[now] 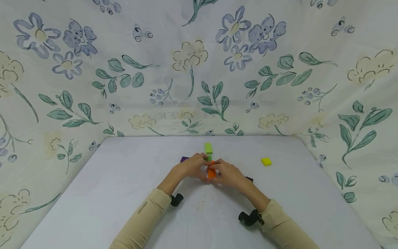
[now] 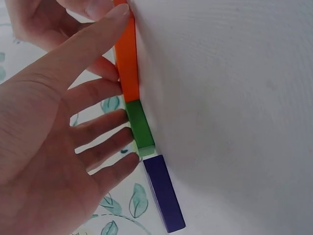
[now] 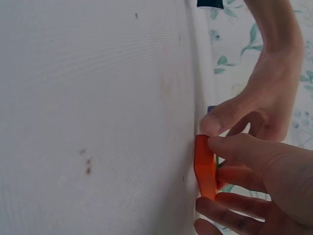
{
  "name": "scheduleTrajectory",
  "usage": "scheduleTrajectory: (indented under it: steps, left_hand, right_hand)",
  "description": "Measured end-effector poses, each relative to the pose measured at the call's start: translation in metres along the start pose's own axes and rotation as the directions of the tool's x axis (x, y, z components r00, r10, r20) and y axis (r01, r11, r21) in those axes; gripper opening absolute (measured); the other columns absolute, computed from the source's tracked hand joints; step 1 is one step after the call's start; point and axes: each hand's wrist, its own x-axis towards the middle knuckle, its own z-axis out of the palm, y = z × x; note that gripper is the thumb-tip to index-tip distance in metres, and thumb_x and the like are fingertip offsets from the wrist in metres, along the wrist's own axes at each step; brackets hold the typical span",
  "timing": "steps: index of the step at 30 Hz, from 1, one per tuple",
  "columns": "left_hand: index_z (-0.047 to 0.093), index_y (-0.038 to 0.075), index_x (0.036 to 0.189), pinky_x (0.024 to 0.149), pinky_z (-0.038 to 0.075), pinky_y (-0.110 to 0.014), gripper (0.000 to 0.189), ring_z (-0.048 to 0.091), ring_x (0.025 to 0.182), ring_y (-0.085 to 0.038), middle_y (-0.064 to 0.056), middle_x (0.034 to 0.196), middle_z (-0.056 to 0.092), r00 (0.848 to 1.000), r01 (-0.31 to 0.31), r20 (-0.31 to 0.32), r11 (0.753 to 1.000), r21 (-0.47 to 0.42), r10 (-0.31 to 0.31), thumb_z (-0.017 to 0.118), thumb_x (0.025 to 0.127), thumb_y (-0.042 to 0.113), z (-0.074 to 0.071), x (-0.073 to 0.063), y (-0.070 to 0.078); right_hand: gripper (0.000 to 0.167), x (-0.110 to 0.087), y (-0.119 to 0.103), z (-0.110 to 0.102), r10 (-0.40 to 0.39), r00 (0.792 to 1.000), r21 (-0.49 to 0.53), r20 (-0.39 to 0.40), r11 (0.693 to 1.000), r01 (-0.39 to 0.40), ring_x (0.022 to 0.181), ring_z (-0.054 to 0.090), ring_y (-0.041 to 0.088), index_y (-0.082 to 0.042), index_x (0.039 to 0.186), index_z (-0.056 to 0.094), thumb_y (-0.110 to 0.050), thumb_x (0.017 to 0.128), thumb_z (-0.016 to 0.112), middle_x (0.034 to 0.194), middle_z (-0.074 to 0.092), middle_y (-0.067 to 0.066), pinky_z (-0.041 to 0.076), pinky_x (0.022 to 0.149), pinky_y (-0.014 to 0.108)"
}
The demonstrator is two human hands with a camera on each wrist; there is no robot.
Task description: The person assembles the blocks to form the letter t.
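An orange block [image 1: 211, 173] lies between the two hands near the middle of the table. My left hand [image 1: 196, 167] holds it from the left, thumb at the near end; its other fingers are spread, with tips by a green block [image 2: 140, 125]. From the right, my right hand [image 1: 229, 174] pinches the orange block between thumb and fingers. The green block meets the orange one end to end in the left wrist view. A light green block [image 1: 208, 148] lies just behind. Fingers partly cover the orange and green blocks in the head view.
A purple block [image 2: 165, 193] lies left of the green one. Farther right on the white table [image 1: 109, 180] is a yellow block [image 1: 266, 161]. A dark block [image 1: 249, 178] shows partly behind the right wrist. Floral cloth [image 1: 189, 69] hangs around the table.
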Motion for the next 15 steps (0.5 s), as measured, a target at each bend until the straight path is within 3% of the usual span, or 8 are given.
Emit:
scheduleTrajectory:
  steps: [15]
  left_hand:
    - [0.060,0.013,0.136,0.110,0.043,-0.043,0.071,0.043,0.130,-0.027,-0.010,0.146,0.046,1.000,0.022,-0.003,1.000,0.006,-0.022,0.082,0.076,0.044,0.0025,-0.0008,-0.0002]
  right_hand:
    - [0.049,-0.0013,0.0004,0.0010,0.006,1.000,-0.016,0.003,1.000,-0.006,0.094,0.064,0.023,-0.009,0.128,0.066,-0.032,0.086,0.076,0.133,0.057,0.015,0.055,0.080,0.043]
